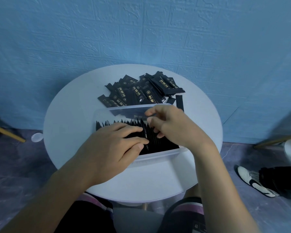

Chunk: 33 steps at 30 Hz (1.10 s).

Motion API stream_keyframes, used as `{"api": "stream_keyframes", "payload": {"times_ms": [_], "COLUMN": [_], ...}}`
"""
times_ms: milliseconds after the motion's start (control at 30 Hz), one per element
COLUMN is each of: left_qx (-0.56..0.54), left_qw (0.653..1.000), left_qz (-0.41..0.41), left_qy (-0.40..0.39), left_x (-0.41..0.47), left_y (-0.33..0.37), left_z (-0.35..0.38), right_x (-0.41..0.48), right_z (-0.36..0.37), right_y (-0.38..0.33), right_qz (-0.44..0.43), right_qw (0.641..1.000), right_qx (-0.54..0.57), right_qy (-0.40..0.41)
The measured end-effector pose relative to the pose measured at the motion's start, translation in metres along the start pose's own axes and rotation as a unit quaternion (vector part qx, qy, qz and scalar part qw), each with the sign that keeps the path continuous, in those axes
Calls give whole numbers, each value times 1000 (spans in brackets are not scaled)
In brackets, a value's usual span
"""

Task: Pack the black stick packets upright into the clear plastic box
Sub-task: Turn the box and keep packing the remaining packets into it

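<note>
Packets [160, 142] in box [158, 155]: left hand [107, 148] presses flat, right hand [171, 126] grip pinches one.

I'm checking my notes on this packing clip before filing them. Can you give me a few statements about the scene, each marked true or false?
The left hand lies flat on the upright packets in the clear box: true.
The loose packets lie on the person's side of the box: false, they lie beyond it, toward the wall.
The table is square: false, it is round.
The right hand is over the box too: true.
</note>
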<state>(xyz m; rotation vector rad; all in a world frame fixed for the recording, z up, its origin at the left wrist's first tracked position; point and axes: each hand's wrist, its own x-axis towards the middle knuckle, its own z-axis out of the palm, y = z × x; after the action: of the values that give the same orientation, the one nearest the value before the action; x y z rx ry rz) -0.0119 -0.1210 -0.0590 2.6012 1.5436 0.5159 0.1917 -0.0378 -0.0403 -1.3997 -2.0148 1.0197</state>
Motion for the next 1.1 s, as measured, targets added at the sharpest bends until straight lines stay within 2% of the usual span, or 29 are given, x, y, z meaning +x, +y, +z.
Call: {"api": "stream_keyframes", "payload": {"times_ms": [167, 267, 400, 500, 667, 933, 1100], "left_qx": [-4, -6, -10, -9, -11, -11, -19], "left_qw": [1000, 1000, 1000, 1000, 1000, 1000, 1000], "left_qz": [1, 0, -5, -7, -8, -8, -8], "left_qy": [2, 3, 6, 7, 14, 21, 18], "left_x": [-1, -1, -1, 0, 0, 0, -1], "left_y": [-2, -2, -1, -1, -1, -2, -1], "left_z": [1, 1, 1, 1, 2, 4, 3], "right_x": [4, 9, 11, 10, 12, 19, 23], "right_z": [-30, -40, -36, -27, -32, -35, -24], "right_y": [12, 34, 63, 75, 77, 78, 72], "right_qz": [-14, 30, 142, 166, 197, 156, 183], "right_qw": [985, 973, 964, 953, 962, 977, 969], "right_qx": [83, 48, -135, -197, -142, 4, -111], "right_qy": [151, 223, 180, 157, 124, 143, 122]}}
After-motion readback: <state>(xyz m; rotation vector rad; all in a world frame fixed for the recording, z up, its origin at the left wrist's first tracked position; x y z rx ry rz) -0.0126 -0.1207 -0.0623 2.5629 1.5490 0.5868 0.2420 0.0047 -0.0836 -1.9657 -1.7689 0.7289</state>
